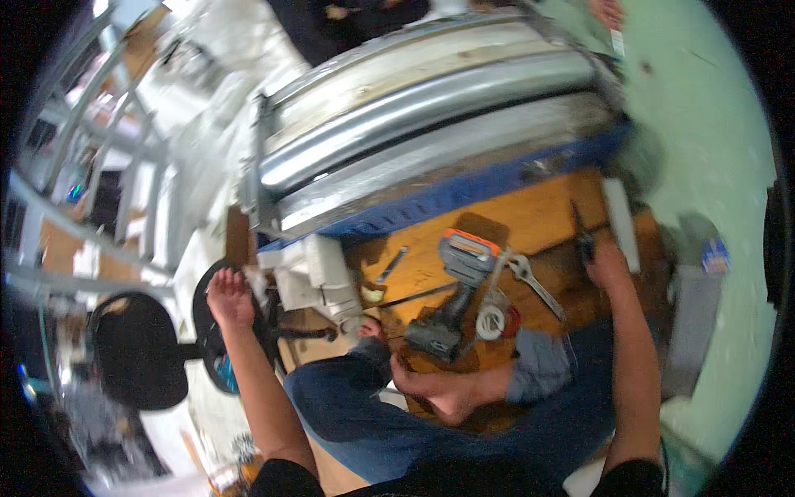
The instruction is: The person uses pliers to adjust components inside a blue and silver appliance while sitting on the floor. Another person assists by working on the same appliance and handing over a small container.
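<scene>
My left hand [230,300] is out to the left above a black chair seat [203,327], its fingers loosely apart and nothing visible in them. On the other side, my right hand [609,265] is closed around a slim dark tool [581,228] with a pointed end; blur hides its exact kind. Left of that hand lies an adjustable wrench [542,291] on the wooden boards [538,215]. Beside the wrench are a grey and orange cordless drill [455,290] and a roll of tape [490,321]. A small thin dark tool [393,263] lies farther left.
A machine with long metal rollers [431,120] and a blue frame [489,182] stands ahead. White boxes [319,277] are left of the boards. My crossed legs [348,406] fill the near side. Another person's hand [607,12] shows at the far right, over green floor [696,74].
</scene>
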`<state>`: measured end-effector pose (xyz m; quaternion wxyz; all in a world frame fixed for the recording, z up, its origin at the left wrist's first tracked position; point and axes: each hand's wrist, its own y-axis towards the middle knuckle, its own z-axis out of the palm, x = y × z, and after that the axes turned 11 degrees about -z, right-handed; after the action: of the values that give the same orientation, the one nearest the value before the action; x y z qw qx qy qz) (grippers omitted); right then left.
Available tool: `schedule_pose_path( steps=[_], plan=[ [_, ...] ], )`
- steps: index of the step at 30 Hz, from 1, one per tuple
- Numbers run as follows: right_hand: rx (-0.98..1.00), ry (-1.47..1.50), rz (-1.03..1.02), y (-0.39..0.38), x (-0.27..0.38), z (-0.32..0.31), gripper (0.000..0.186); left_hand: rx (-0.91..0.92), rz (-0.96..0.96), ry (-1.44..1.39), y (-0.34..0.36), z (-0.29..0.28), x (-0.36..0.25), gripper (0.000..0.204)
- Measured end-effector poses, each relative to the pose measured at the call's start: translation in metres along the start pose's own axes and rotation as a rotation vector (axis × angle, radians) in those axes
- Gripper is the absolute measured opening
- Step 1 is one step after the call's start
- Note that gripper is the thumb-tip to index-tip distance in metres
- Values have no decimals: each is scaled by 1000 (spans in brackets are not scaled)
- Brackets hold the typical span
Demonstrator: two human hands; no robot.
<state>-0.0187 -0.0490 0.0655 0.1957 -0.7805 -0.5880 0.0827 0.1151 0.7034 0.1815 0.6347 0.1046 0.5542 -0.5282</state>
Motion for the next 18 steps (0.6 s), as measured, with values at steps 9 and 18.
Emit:
schedule_pose_path(
  steps=[9,18],
  plan=[
    [-345,229,54,-193,-41,-70,39,-22,-163,-89,84,2,51,18],
    [-234,575,540,-381,-155,101,46,-21,-161,220,138,14,71,50]
  ],
)
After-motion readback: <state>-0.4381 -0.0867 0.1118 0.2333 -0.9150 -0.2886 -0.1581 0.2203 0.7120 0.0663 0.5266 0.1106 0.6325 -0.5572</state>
